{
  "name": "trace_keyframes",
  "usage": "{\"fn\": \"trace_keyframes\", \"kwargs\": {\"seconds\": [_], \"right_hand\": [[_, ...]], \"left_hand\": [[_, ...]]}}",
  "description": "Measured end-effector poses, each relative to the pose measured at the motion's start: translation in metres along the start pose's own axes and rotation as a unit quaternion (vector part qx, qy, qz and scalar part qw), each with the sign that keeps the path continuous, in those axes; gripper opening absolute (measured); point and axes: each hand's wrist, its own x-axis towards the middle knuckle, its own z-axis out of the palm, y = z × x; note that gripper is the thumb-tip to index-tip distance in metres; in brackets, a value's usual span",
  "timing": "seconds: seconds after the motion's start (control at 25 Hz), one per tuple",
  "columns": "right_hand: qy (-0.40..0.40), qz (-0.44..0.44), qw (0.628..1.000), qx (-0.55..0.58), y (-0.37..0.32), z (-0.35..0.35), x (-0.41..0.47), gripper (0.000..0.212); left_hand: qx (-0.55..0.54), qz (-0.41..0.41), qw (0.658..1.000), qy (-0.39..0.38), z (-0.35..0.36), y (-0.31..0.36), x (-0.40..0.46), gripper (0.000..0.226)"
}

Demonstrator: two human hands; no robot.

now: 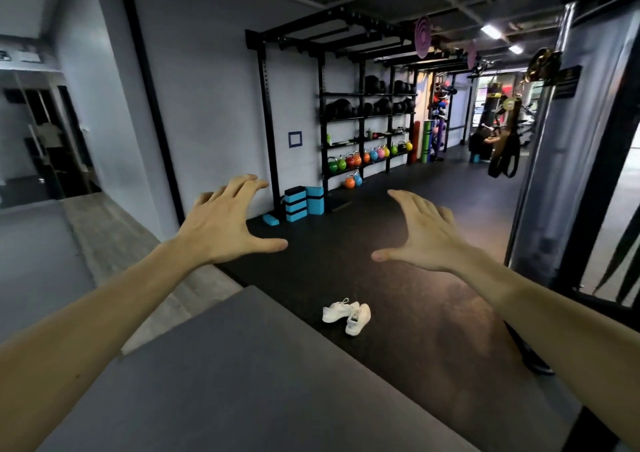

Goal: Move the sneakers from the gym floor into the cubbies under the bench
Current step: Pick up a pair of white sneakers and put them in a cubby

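Two white lace-up sneakers [347, 316] lie touching on the dark gym floor [398, 278], toes splayed apart, just right of the grey bench [242, 382]. The left hand [221, 223] and right hand [426, 237] are raised, fingers spread, holding nothing.

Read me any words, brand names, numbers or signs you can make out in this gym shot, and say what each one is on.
None can be read.
Dark plaque on the right pillar: lettering too small and blurred.
White sneakers on the floor: no legible brand.
Blue square outline on the wall: no text inside.
Kettlebells on the rack: markings not readable.
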Motion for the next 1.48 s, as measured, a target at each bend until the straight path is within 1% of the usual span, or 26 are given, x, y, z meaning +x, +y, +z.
{"fn": "trace_keyframes", "kwargs": {"seconds": [0.24, 0.44, 0.6, 0.84, 1.08, 1.16, 1.36, 1.48], "right_hand": [[0.01, 0.023, 1.0, -0.013, 0.074, 0.087, 0.147, 0.114], [-0.003, 0.045, 0.999, -0.027, 0.129, 0.14, 0.27, 0.115], [0.005, 0.065, 0.997, -0.028, 0.179, 0.175, 0.35, 0.114], [0.014, 0.076, 0.996, -0.05, 0.277, 0.234, 0.481, 0.114], [-0.001, 0.074, 0.996, -0.055, 0.357, 0.292, 0.614, 0.114], [-0.01, 0.077, 0.995, -0.057, 0.374, 0.313, 0.647, 0.114], [-0.013, 0.097, 0.993, -0.071, 0.422, 0.389, 0.742, 0.111], [-0.032, 0.127, 0.989, -0.071, 0.449, 0.447, 0.804, 0.11]], "left_hand": [[-0.013, 0.023, 1.0, 0.0, 0.115, -0.048, 0.163, 0.106], [-0.033, 0.044, 0.998, -0.024, 0.191, -0.084, 0.307, 0.105], [-0.051, 0.067, 0.996, -0.028, 0.248, -0.091, 0.409, 0.107], [-0.063, 0.087, 0.994, -0.027, 0.35, -0.09, 0.561, 0.108], [-0.076, 0.088, 0.993, -0.03, 0.429, -0.099, 0.709, 0.109], [-0.076, 0.092, 0.992, -0.029, 0.454, -0.107, 0.744, 0.109], [-0.101, 0.101, 0.989, -0.045, 0.542, -0.143, 0.845, 0.109], [-0.121, 0.116, 0.984, -0.061, 0.607, -0.175, 0.915, 0.108]]}}
